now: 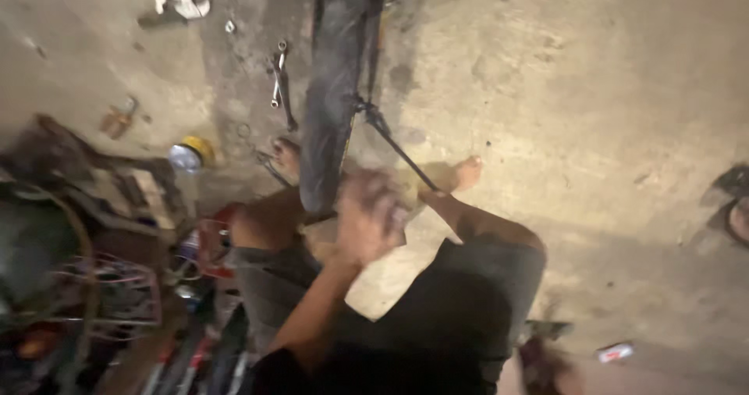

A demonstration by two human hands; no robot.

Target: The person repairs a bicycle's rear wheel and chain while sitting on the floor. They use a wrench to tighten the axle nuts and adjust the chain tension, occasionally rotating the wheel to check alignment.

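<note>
Head view, looking down on a seated person at work on a concrete floor. A dark bicycle tyre stands on edge and runs from the top edge of the view down to the person's knees, its lower end wedged between the bare legs. A thin dark rod, possibly a stay or lever, slants from the tyre's right side toward the right foot; the left foot rests against the tyre's left side.

One hand is raised at the tyre's lower end, just beside it. The hand is motion-blurred: its grip looks curled, but whether it is clenched on something or bare cannot be told, and whether it is the left or the right hand is equally unclear. The other hand cannot be made out.

Judgement: work of this kind goes best with the tyre kept braced by both legs so it cannot roll, and with the working hand close to the tyre's edge.

A combination spanner lies on the floor left of the tyre, near the top edge. A small yellow tin sits farther left. A clutter of frames and wire parts fills the lower left corner.
</note>
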